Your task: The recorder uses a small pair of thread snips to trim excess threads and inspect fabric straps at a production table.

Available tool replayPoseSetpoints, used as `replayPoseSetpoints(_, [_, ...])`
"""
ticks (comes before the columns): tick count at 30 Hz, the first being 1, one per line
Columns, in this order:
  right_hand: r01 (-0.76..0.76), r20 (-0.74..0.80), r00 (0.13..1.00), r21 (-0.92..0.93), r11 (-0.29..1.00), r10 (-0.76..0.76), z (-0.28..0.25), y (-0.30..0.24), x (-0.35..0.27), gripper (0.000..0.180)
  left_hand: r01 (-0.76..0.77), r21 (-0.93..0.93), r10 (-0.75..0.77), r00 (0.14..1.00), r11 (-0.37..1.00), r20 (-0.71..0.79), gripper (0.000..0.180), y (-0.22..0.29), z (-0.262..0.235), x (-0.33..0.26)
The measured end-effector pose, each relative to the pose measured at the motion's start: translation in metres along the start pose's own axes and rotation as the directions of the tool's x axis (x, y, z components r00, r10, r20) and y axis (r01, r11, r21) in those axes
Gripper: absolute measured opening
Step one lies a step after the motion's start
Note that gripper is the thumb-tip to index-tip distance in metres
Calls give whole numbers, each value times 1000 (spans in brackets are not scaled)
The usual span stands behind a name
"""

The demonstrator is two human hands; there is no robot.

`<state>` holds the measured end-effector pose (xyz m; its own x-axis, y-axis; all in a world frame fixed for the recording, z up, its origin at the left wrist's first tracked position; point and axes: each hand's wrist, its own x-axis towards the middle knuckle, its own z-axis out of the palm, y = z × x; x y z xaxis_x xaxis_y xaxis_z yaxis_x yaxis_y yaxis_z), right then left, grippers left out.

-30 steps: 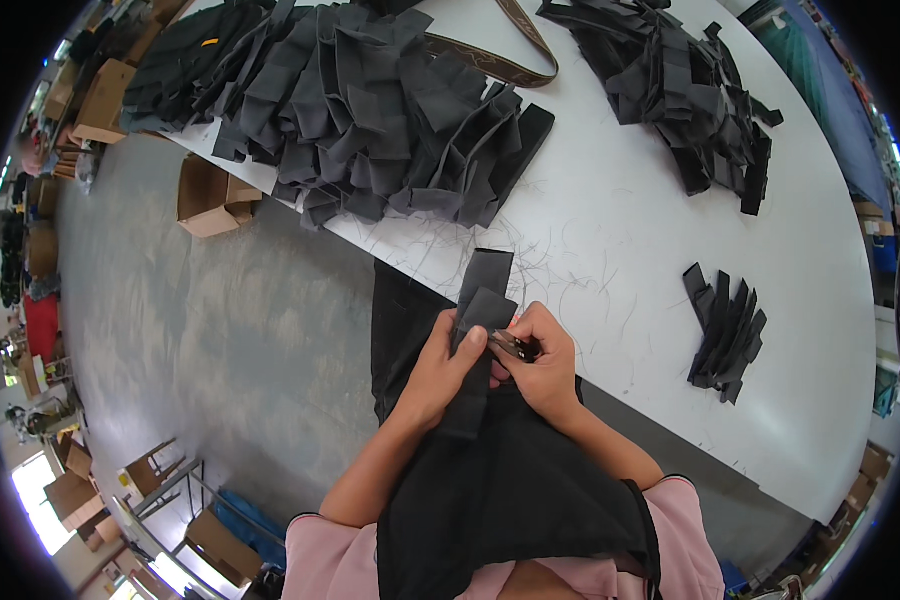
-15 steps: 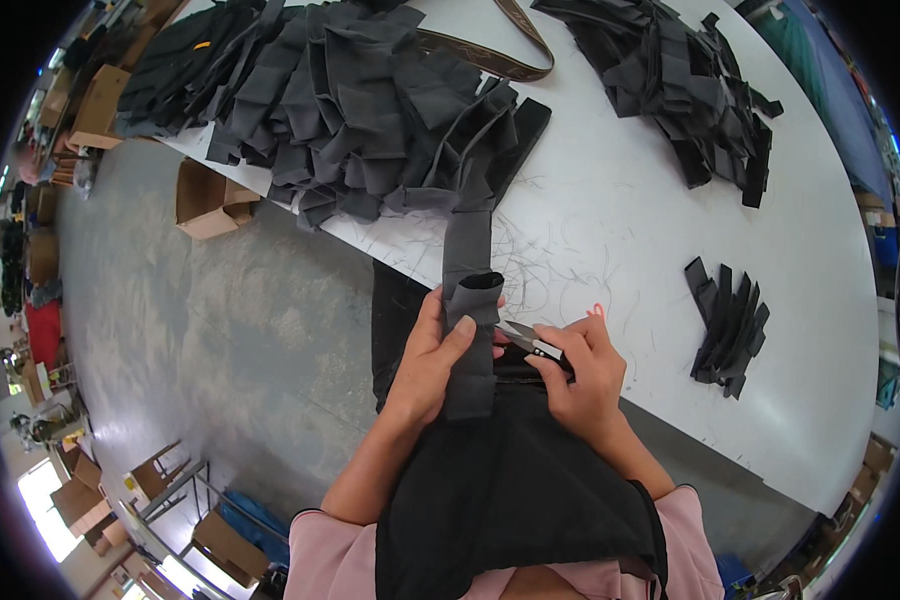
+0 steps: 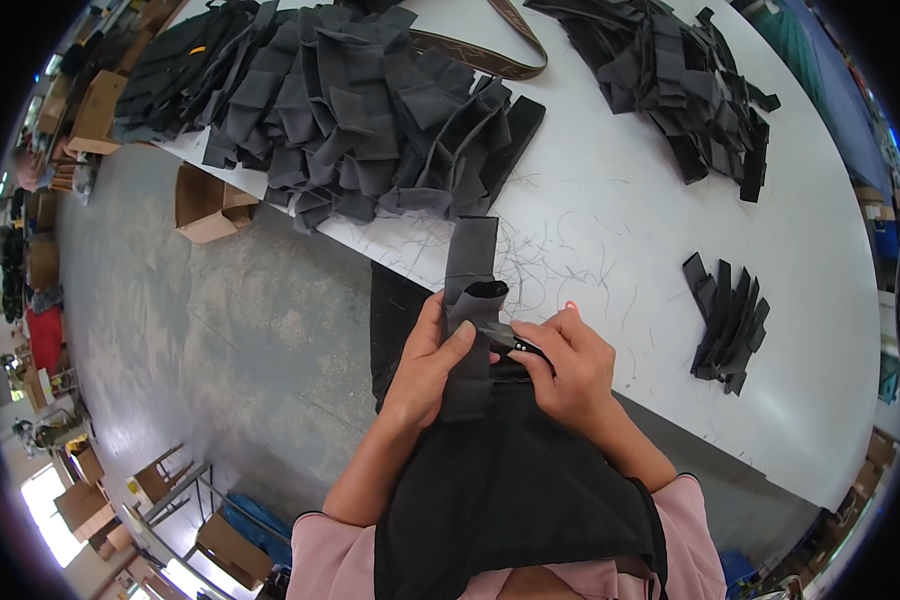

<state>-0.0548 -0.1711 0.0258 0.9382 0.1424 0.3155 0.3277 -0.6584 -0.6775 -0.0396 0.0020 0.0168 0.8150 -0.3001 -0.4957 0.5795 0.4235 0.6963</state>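
Your left hand [image 3: 432, 362] pinches a dark grey fabric strip [image 3: 468, 300] between thumb and fingers, clamped about midway along its length. Above that pinch the strip folds over in a small loop and its free end runs up onto the near edge of the white table [image 3: 610, 200]; below the pinch it hangs down against the black cloth over your lap [image 3: 510, 490].

Just right of the pinch, your right hand [image 3: 570, 370] is closed around a small dark tool with a metal tip [image 3: 515, 345], probably thread snips, its point touching the strip right beside your left thumb.

The strip looks light, limp and soft, so it will sag and fold wherever you leave it unsupported. Judging by that, hold it close to the spot you are working on, as you do now, and keep it lightly taut between the pinch and the table edge; a hold far down its length would let it flop.

Up and to the left of your grip lies a large heap of grey strips [image 3: 370, 110]. Farther right sit another dark pile [image 3: 680, 80] and, to the right of your hands, a small fanned stack [image 3: 730, 320]. Loose threads [image 3: 560, 250] scatter over the table just above your hands.

To the far left, below the table, is a grey concrete floor [image 3: 190, 330] with an open cardboard box [image 3: 208, 205].
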Motion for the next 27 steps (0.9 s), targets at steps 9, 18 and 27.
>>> replayPoseSetpoints(9, [-36,-54,998,29,999,38,-3,-3,-1,21,50,10,-51,998,999,31,41,5,0,-2])
replayPoseSetpoints(18, [-89,186,981,165,982,58,-10,0,13,19,138,175,-157,982,975,101,44,15,-7,-8])
replayPoseSetpoints(27, [-85,437,899,154,984,9,-15,0,27,22,149,332,-248,928,931,278,56,23,-21,-10])
